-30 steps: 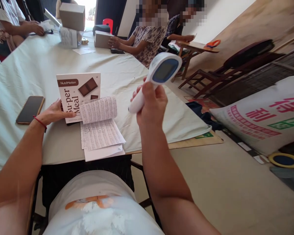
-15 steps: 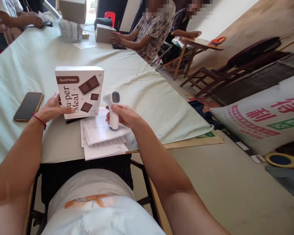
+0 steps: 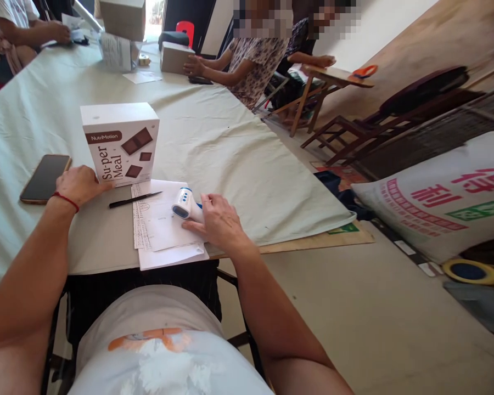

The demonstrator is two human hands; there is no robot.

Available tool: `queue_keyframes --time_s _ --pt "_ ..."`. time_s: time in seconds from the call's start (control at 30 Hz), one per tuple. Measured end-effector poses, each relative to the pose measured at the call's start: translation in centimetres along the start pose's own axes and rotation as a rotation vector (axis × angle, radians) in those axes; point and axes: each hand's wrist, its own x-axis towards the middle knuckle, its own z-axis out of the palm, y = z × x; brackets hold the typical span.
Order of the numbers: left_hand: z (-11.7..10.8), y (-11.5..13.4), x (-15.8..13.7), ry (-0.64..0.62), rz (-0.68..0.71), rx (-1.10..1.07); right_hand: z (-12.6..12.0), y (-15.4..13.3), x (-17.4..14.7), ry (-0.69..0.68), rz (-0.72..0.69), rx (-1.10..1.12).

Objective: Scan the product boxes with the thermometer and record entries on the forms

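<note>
A white NutriMotion box [image 3: 134, 145] stands upright on the cloth-covered table. My left hand [image 3: 79, 185] is at its lower left corner, thumb across the front bottom edge and fingers curled at the side, gripping it. In my right hand [image 3: 222, 222] is a white and blue infrared thermometer [image 3: 184, 203], tilted low over the papers, its handle partly hidden by my fingers. Under it lie several printed sheets [image 3: 160, 233] at the table's near edge. A black pen [image 3: 134, 199] rests partly on these sheets, just in front of the box.
Left of my hand lies a dark smartphone [image 3: 45, 178]. Across the table [image 3: 230, 148], a person's hands [image 3: 194, 66] touch a grey box [image 3: 175, 57]. Stacked boxes [image 3: 122, 19] stand at the far end. A printed sack [image 3: 440, 192] and wooden chair [image 3: 349, 131] are on the right.
The box has shifted left and away, uncovering the pen, and now stands with its top showing. My right hand has lowered the thermometer and tipped it from upright toward lying over the papers.
</note>
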Motion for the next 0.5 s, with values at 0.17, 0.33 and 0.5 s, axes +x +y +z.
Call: queue_keyframes --time_s 0.17,0.33,0.5 --pt "0.1 2.6 -1.2 -0.327 0.093 0.236 -1.0 -3.4 1.2 0.140 -0.281 0.203" --pt "1.0 3.8 -2.0 -0.356 0.282 0.234 -0.9 -8.3 3.9 -0.031 -0.347 0.024" --pt "-0.5 4.6 -3.3 -0.460 0.359 -0.200 0.4 -8.9 5.8 -0.042 -0.324 -0.052"
